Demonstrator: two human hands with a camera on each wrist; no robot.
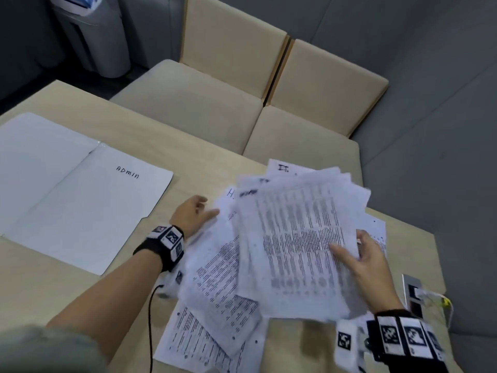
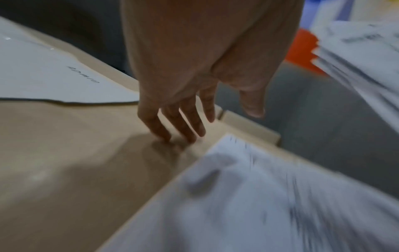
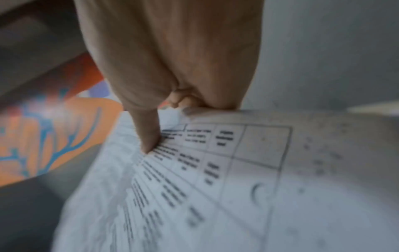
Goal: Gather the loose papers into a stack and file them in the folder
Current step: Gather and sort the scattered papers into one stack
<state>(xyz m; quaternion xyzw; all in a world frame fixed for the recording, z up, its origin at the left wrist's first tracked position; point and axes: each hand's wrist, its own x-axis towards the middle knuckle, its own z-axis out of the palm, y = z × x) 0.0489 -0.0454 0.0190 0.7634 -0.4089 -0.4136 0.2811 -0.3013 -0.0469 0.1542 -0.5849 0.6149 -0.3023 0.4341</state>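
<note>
A white folder [image 1: 80, 195] marked ADMIN lies open on the left of the beige table [image 1: 40, 278]. My right hand [image 1: 360, 257] grips a fanned bundle of printed papers [image 1: 301, 238], thumb on top, lifted above the table; the right wrist view shows the thumb pressing the papers [image 3: 226, 179]. More loose sheets [image 1: 215, 305] lie beneath it on the table. My left hand [image 1: 193, 211] hovers with straight fingers at the left edge of the sheets; in the left wrist view the left hand [image 2: 185, 122] has fingertips near the table, holding nothing, beside a blurred sheet [image 2: 259, 196].
Two beige chairs [image 1: 228, 84] stand behind the table's far edge. A grey bin [image 1: 94, 36] stands at the back left. A small plastic-wrapped object [image 1: 419, 294] lies at the table's right edge. A black cable [image 1: 150, 319] runs from my left wrist.
</note>
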